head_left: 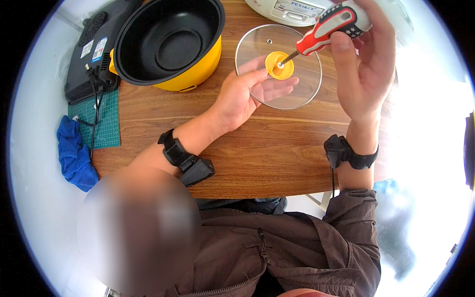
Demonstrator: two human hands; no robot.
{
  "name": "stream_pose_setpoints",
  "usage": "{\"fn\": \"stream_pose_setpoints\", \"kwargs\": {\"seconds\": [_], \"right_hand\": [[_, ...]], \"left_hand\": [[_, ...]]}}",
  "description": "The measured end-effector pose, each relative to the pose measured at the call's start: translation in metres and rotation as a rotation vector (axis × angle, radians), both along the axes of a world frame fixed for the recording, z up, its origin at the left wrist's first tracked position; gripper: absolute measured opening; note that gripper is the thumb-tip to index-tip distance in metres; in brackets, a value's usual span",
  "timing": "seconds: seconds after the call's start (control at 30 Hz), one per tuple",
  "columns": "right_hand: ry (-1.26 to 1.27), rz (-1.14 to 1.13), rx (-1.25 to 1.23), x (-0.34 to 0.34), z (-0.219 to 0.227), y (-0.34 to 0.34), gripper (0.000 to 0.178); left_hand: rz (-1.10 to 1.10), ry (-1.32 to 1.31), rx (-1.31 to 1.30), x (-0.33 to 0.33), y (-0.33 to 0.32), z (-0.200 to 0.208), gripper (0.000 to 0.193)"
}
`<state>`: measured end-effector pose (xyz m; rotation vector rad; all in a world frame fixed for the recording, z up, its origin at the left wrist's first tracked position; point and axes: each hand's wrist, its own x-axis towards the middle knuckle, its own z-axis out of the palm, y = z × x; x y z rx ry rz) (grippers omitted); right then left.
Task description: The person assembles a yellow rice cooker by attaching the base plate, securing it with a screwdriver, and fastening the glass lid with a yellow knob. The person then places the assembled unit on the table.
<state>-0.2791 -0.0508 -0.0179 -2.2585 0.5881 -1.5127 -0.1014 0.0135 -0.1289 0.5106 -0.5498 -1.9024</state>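
My left hand (236, 100) holds a round glass lid (308, 88) with a thin metal rim. Its thumb lies over the glass by a yellow knob (282, 74), while the other fingers show through from underneath. A screwdriver (330, 30) with a red, white and dark patterned handle is gripped in my right hand (367, 74). Its shaft slants down to the left, and the tip meets the middle of the yellow knob, where a small white or metal piece shows. Whether the tip sits in a screw is too small to tell.
A yellow pot (195, 69) with a black inside stands at the far left. Behind the lid is a white appliance (292, 11). A black device (94, 64) with a cable rests by a green cutting mat (110, 116). A blue cloth (75, 156) lies at the left table edge.
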Motion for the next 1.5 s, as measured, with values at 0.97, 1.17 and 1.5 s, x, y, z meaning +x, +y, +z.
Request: {"fn": "stream_pose_setpoints", "kwargs": {"seconds": [0.97,1.17,1.5], "right_hand": [[0.447,-0.360,-0.318,-0.003,0.036,0.020,0.072],[0.265,-0.013,0.165,-0.012,0.057,0.032,0.074],[0.433,-0.153,-0.021,-0.016,0.043,0.024,0.072]], "left_hand": [[-0.020,-0.121,-0.060,0.001,0.003,0.003,0.046],[-0.046,-0.105,-0.068,-0.003,-0.001,0.004,0.046],[-0.049,-0.106,-0.074,-0.003,-0.001,0.003,0.047]]}}
